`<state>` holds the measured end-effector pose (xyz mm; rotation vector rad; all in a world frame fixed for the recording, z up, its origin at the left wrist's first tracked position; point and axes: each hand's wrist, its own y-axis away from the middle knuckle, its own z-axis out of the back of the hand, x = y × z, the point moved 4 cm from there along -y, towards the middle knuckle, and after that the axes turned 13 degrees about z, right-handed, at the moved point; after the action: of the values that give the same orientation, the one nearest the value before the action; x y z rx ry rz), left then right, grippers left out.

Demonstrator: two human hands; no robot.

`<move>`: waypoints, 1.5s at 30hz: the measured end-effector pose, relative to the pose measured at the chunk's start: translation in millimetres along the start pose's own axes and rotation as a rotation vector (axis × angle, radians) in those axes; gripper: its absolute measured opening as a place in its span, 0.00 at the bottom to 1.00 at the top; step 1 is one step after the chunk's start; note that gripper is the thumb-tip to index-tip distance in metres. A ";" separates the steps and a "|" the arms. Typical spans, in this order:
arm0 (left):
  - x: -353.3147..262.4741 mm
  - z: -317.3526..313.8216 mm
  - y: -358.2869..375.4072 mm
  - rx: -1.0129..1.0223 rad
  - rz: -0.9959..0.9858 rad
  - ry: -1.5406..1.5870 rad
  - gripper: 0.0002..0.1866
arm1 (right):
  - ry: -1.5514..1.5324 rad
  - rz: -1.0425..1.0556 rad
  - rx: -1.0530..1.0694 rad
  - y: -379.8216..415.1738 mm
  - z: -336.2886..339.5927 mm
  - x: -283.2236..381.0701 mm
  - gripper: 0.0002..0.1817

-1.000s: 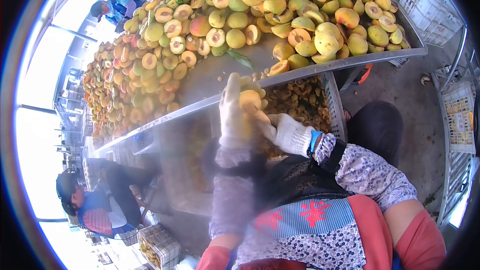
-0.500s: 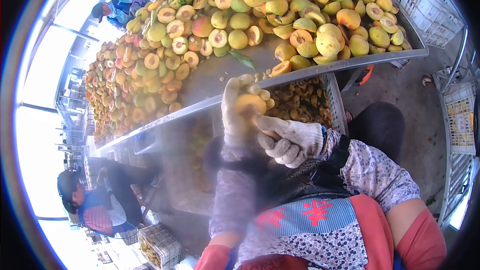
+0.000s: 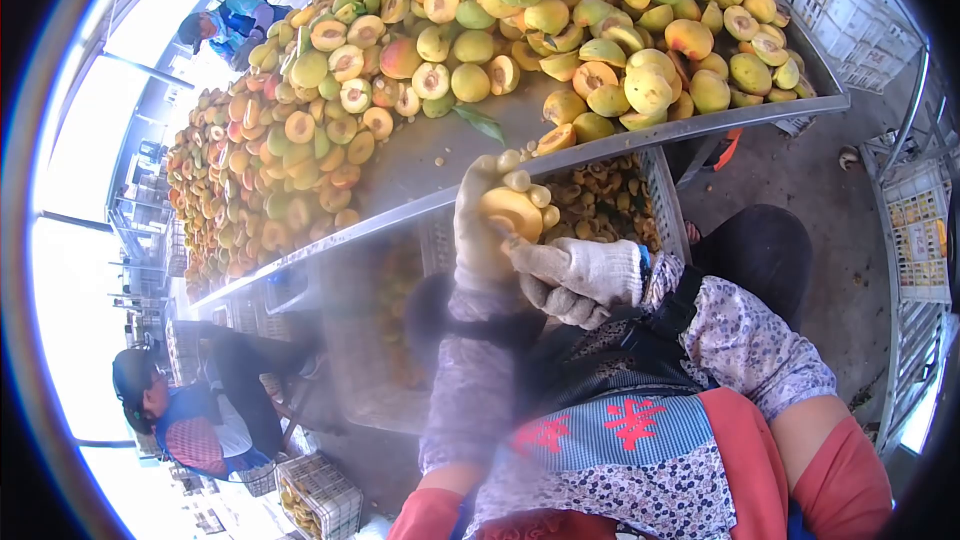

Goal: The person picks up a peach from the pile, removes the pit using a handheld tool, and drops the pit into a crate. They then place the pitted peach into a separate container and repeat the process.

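My left hand (image 3: 478, 225), in a pale glove, is raised just in front of the table's metal edge. Its fingers curl around a yellow peach half (image 3: 512, 212), whose cut face is turned toward me. My right hand (image 3: 582, 278), in a whitish knitted glove, is closed beside it, thumb and fingertips at the fruit's lower edge. Whatever sits inside that grip is too small and blurred to name. Behind the hands, a heap of halved and whole peaches (image 3: 470, 82) covers much of the metal table (image 3: 425, 155).
Below the table edge stands a crate (image 3: 668, 202) with many fruit pieces. One person (image 3: 200, 395) sits at the lower left, near a crate of fruit (image 3: 318, 485). Another person (image 3: 235, 25) is at the far upper left. White crates (image 3: 840, 15) are stacked at right.
The peach half has turned so that its cut face shows more clearly. My left hand has shifted slightly right, while the right stays closed at the fruit. The view has moved a little.
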<state>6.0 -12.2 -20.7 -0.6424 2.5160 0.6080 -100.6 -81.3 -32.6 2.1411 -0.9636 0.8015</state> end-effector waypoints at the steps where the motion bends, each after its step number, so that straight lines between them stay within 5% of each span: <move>1: 0.1 -1.2 0.0 0.009 0.013 0.010 0.16 | 0.051 0.022 -0.030 0.6 -0.1 1.8 0.32; 7: -20.9 6.2 12.5 -0.151 -0.152 0.015 0.17 | 0.649 0.023 -0.048 -2.4 25.6 -3.7 0.34; 9: -39.4 13.5 30.1 -0.351 -0.256 -0.102 0.18 | 1.165 0.383 -0.198 -11.4 36.5 -5.2 0.33; 10: -46.7 7.5 45.7 -0.486 -0.346 -0.194 0.19 | 1.193 0.120 -0.165 -3.8 39.4 -2.9 0.31; 12: -81.5 22.5 76.2 -0.577 -0.478 -0.510 0.21 | 1.285 0.123 -0.240 5.4 44.1 -0.1 0.29; 13: -97.0 24.0 98.9 -0.675 -0.608 -0.899 0.20 | 1.374 0.118 -0.307 11.4 47.2 2.1 0.27; 14: -114.5 20.5 116.4 -0.847 -0.843 -1.664 0.20 | 1.344 0.103 -0.336 19.0 41.5 12.4 0.24; 15: -128.6 43.6 128.3 -0.947 -0.716 -1.268 0.21 | 1.342 0.110 -0.345 19.5 42.2 13.9 0.24; 17: -143.4 38.2 133.1 -1.230 -0.608 -1.656 0.22 | 1.378 0.145 -0.383 17.8 43.5 12.5 0.25; 18: -136.6 21.9 123.0 -1.227 -0.613 -1.662 0.22 | 1.387 0.197 -0.390 15.0 43.7 10.0 0.23; 20: -107.9 -17.7 74.8 -0.783 -0.818 -1.463 0.21 | 1.405 0.262 -0.392 13.7 44.1 4.1 0.22; 21: -101.4 -19.5 41.4 -0.741 -0.600 -1.303 0.21 | 1.424 0.320 -0.391 13.8 43.6 1.9 0.22; 22: -85.5 -34.3 13.4 -0.655 -0.642 -1.583 0.20 | 1.429 0.344 -0.414 13.7 45.2 0.1 0.20; 24: -59.3 -48.0 -50.5 -0.562 -0.483 -1.664 0.18 | 1.404 0.278 -0.430 18.5 45.1 6.4 0.19; 26: -39.0 -38.9 -106.8 -0.436 -0.526 -1.786 0.22 | 1.369 0.144 -0.425 24.2 43.4 15.0 0.19; 29: -29.2 -14.7 -144.8 -0.478 -0.439 -2.120 0.23 | 1.420 0.189 -0.457 21.8 55.0 9.5 0.20; 32: -47.4 -13.4 -134.2 -0.612 -0.002 -2.112 0.26 | 1.400 0.215 -0.467 22.5 54.6 13.0 0.20; 33: -50.4 -5.9 -129.5 -0.614 0.003 -2.115 0.26 | 1.395 0.216 -0.465 23.1 51.8 16.1 0.20; 36: -52.9 2.7 -116.5 -0.476 -0.312 -2.209 0.30 | 1.378 0.138 -0.445 21.2 44.2 23.3 0.19; 40: -67.4 -4.1 -106.5 -0.534 -0.165 -2.159 0.31 | 1.372 0.228 -0.528 23.2 42.4 33.3 0.19; 42: -82.9 1.8 -90.0 -0.493 -0.188 -1.593 0.29 | 1.375 0.286 -0.556 24.5 44.5 36.5 0.20; 43: -85.8 5.5 -79.1 -0.515 -0.041 -1.294 0.26 | 1.348 0.371 -0.634 25.0 46.0 39.6 0.19; 45: -99.5 13.5 -64.3 -0.268 -0.530 -1.434 0.23 | 1.289 0.543 -0.778 24.9 46.2 45.7 0.17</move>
<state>122.4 -23.8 2.8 -0.5856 0.9041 0.7855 -83.6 -147.5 -19.1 0.4301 -0.8495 1.4444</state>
